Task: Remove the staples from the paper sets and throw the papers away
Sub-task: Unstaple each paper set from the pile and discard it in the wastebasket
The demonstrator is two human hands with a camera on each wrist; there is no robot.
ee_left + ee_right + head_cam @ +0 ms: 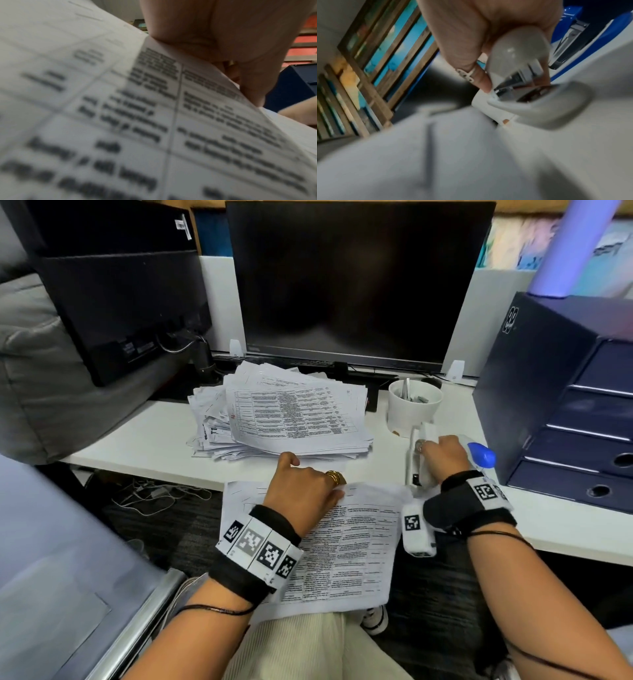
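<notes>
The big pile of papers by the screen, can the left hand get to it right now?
Probably yes, but not freely. The left hand lies just in front of the big pile, with nothing between them. But it holds a paper set, so it would likely have to put that down first.

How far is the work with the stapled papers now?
Done: cannot tell; no discarded papers show. In hand: left hand holds one paper set at the desk edge; right hand grips a white stapler. Left: the big paper pile.
</notes>
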